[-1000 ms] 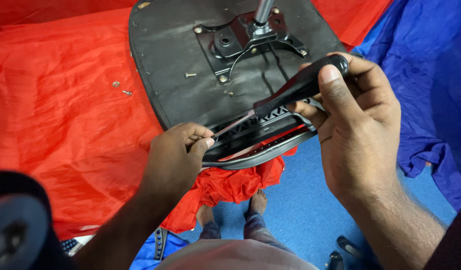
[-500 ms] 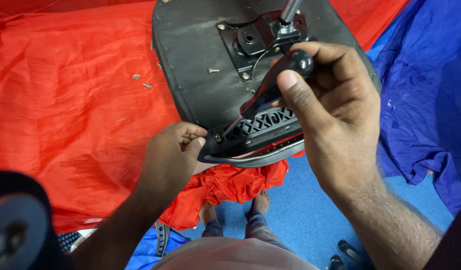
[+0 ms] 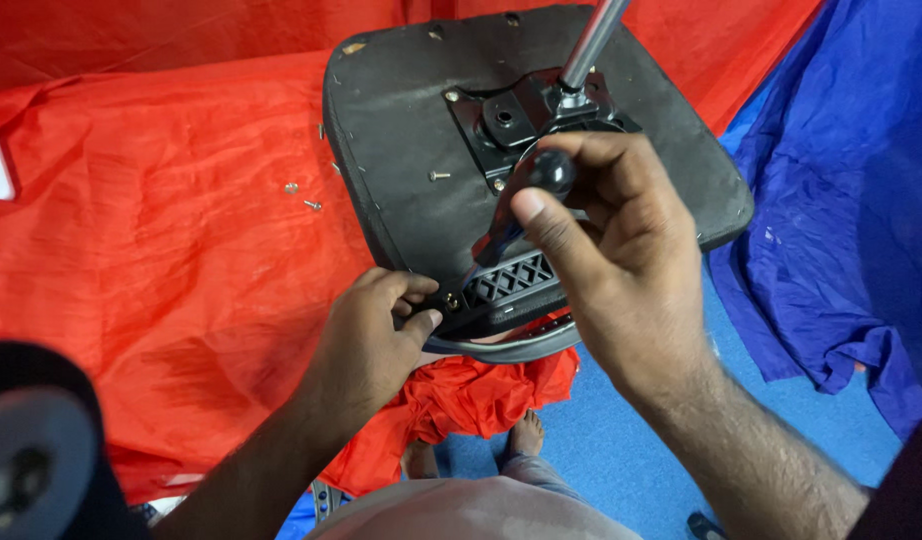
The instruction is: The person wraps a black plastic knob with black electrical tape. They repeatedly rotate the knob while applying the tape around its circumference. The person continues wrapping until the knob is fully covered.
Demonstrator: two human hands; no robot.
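An upturned black chair seat (image 3: 411,120) lies on a red cloth (image 3: 161,230), its metal mounting plate (image 3: 521,115) and steel post (image 3: 591,45) pointing up. A black plastic latticed bracket (image 3: 506,285) sits at the seat's near edge. My left hand (image 3: 376,335) pinches a small fastener against that bracket's left end. My right hand (image 3: 606,250) grips a black-handled screwdriver (image 3: 536,185), its shaft angled down toward the fastener. The tip is hidden behind my fingers.
Two loose screws (image 3: 301,195) lie on the red cloth left of the seat, and one screw (image 3: 439,176) rests on the seat underside. A blue cloth (image 3: 841,200) covers the right side. A black round object (image 3: 31,450) fills the lower left corner. My bare feet show below.
The screwdriver has swung from nearly flat to steep, my right hand rising over the bracket. My left hand has stayed at the bracket's left end.
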